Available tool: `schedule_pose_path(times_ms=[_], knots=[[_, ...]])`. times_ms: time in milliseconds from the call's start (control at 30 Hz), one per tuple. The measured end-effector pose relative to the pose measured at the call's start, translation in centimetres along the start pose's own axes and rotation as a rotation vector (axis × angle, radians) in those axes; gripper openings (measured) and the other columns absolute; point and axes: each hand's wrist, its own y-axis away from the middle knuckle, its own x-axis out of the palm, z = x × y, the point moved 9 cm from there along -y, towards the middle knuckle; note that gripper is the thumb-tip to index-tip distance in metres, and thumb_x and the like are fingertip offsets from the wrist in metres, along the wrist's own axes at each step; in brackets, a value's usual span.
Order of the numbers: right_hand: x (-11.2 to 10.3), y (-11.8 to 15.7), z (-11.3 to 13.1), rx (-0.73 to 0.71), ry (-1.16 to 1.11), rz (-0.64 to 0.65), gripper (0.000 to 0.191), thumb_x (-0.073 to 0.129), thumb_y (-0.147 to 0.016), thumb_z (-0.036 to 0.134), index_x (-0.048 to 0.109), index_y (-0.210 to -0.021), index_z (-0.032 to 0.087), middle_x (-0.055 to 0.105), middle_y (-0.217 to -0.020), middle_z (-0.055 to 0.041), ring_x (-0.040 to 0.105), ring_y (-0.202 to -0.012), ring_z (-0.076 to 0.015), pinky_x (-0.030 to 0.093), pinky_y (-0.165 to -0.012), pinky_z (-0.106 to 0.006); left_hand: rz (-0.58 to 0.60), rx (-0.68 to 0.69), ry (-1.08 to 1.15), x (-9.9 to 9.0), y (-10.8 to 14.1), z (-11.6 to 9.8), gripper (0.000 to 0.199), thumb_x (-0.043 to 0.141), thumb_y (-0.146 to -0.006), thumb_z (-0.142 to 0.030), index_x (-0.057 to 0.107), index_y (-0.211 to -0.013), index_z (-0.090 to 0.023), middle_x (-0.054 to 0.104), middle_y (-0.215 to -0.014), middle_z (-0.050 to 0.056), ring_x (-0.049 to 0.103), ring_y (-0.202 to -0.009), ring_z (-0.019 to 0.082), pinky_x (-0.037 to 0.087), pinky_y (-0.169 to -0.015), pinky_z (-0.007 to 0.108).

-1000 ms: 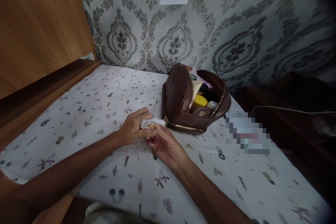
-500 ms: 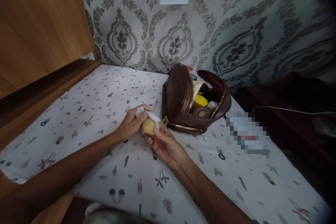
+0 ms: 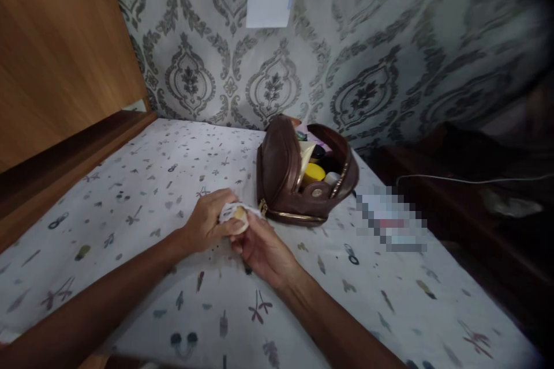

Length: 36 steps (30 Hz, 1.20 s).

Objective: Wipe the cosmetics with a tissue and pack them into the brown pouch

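A small round, pale yellow item (image 3: 239, 220) is held between both hands, with a crumpled white wipe or tissue (image 3: 228, 211) around its upper part. My left hand (image 3: 212, 220) closes on it from the left, thumb across its front. From the right, my right hand (image 3: 262, 248) pinches the tissue and the item's edge with bent fingers. Just beyond the hands stands a brown leather bag (image 3: 298, 184), unzipped at the top. Inside it show a yellow lid (image 3: 314, 173), a white cap (image 3: 332, 178) and a cream-coloured packet (image 3: 306, 154).
The bag and hands are over a white patterned cloth (image 3: 182, 155). A blurred-out flat item (image 3: 393, 219) lies right of the bag. Wooden furniture (image 3: 69, 52) stands at the left. A white card (image 3: 269, 8) is on the patterned wall behind. A thin white cable runs at the right.
The view has shifted, moving the bag left in the picture. My left thumb now lies over the round item, and the tissue covers more of it.
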Motion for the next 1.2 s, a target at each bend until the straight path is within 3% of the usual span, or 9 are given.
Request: schedule_pose_path(times_ms=[200,267,467,567,700,800,900,1033,1200], knots=[[0.3,-0.2,-0.3,0.021,0.002,0.078,0.046,0.095,-0.056,0.043,0.068,-0.079,0.014,0.068,-0.068,0.0017,0.061,-0.059,-0.0070,0.044,-0.051,-0.015,-0.011,0.026,0.018,-0.5,-0.4,-1.1,0.047,0.032,-0.103,-0.044,0.050,-0.068,-0.019,0.049,-0.063,-0.001,0.048,-0.057,0.012,0.037,-0.057,0.026],[0.6,-0.2,-0.4,0.021,0.025,0.111,0.048,0.096,-0.054,0.039,0.069,-0.084,0.013,0.070,-0.072,0.0009,0.062,-0.060,-0.0072,0.045,-0.053,-0.016,-0.049,-0.034,0.015,-0.8,-0.4,-0.9,0.049,0.031,-0.103,-0.042,0.049,-0.064,-0.019,0.048,-0.059,-0.002,0.047,-0.052,0.011,0.038,-0.055,0.025],[2.0,0.5,-0.1,0.025,0.199,0.207,0.061,0.098,-0.046,0.031,0.073,-0.099,0.018,0.072,-0.081,0.0020,0.065,-0.066,-0.0081,0.049,-0.057,-0.017,-0.236,-0.485,0.067,-1.8,1.6,3.4,0.052,0.039,-0.094,-0.061,0.052,-0.064,-0.021,0.054,-0.055,-0.001,0.053,-0.053,0.017,0.047,-0.054,0.029],[2.8,1.7,3.3,-0.088,0.300,0.194,0.056,0.097,-0.050,0.030,0.072,-0.099,0.021,0.072,-0.085,0.0034,0.066,-0.073,-0.0076,0.051,-0.068,-0.018,-0.391,-0.717,0.057,-2.6,3.4,5.9,0.057,0.043,-0.087,-0.072,0.061,-0.078,-0.019,0.066,-0.070,0.005,0.065,-0.073,0.024,0.054,-0.067,0.033],[3.5,4.5,11.8,-0.374,0.583,0.065,0.042,0.089,-0.065,0.027,0.069,-0.101,0.024,0.072,-0.096,0.0020,0.067,-0.086,-0.0123,0.051,-0.077,-0.026,-0.336,-0.805,0.102,-1.8,3.6,7.2,0.062,0.042,-0.084,-0.077,0.061,-0.075,-0.019,0.067,-0.071,0.005,0.066,-0.079,0.025,0.054,-0.071,0.033],[3.1,6.8,19.1,-0.662,0.825,-0.128,0.034,0.084,-0.070,0.031,0.066,-0.098,0.025,0.071,-0.094,0.0012,0.066,-0.086,-0.0161,0.049,-0.080,-0.032,-0.204,-0.678,0.127,-0.5,2.6,6.3,0.060,0.040,-0.087,-0.074,0.056,-0.065,-0.021,0.061,-0.062,0.003,0.062,-0.071,0.023,0.053,-0.071,0.032],[2.4,8.2,23.8,-0.898,1.304,-0.410,0.029,0.083,-0.069,0.028,0.068,-0.093,0.023,0.069,-0.094,-0.0018,0.062,-0.090,-0.0216,0.046,-0.084,-0.038,-0.128,-0.532,0.113,0.3,1.9,4.9,0.054,0.041,-0.091,-0.065,0.048,-0.059,-0.023,0.051,-0.056,0.001,0.054,-0.060,0.020,0.049,-0.061,0.030],[1.7,7.6,25.0,-0.965,1.738,-0.612,0.025,0.079,-0.073,0.029,0.072,-0.097,0.024,0.068,-0.094,-0.0048,0.056,-0.098,-0.0275,0.043,-0.091,-0.044,-0.065,-0.451,0.092,0.9,1.6,3.8,0.047,0.044,-0.092,-0.058,0.045,-0.060,-0.023,0.047,-0.055,-0.001,0.047,-0.055,0.018,0.043,-0.056,0.029],[0.8,6.2,24.3,-0.983,1.932,-0.795,0.028,0.082,-0.071,0.033,0.075,-0.097,0.025,0.060,-0.120,-0.0117,0.048,-0.115,-0.0347,0.040,-0.098,-0.052,-0.035,-0.427,0.123,1.1,1.3,3.4,0.045,0.038,-0.096,-0.052,0.039,-0.061,-0.023,0.041,-0.056,-0.003,0.045,-0.054,0.015,0.039,-0.057,0.027]])
